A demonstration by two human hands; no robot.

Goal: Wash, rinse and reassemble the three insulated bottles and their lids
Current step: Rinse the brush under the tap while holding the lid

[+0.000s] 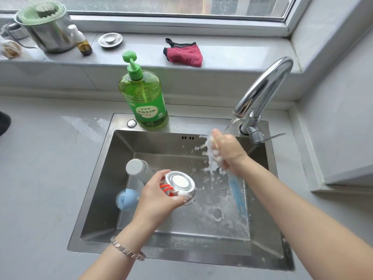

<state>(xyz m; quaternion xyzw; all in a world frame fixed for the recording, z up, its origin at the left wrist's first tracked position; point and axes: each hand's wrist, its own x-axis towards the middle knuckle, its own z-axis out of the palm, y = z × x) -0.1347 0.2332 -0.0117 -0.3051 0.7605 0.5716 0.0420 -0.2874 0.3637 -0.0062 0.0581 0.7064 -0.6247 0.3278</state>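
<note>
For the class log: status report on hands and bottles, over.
Left hand holds soapy lid. Right hand grips brush under running tap. White bottle, blue bottle in sink; nothing blocking.

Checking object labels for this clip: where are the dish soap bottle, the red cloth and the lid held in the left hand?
dish soap bottle (153, 93): head view, green body above the label.
red cloth (184, 54): head view, middle of the fabric.
lid (180, 181): head view, white centre disc.

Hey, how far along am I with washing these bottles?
Nothing looks finished yet. In hand: your left hand holds a foamy clear piece with an orange loop, and your right hand grips the blue brush under the running tap. Left: the white-capped bottle and blue bottle lying in the sink, then rinsing and reassembly.
</note>
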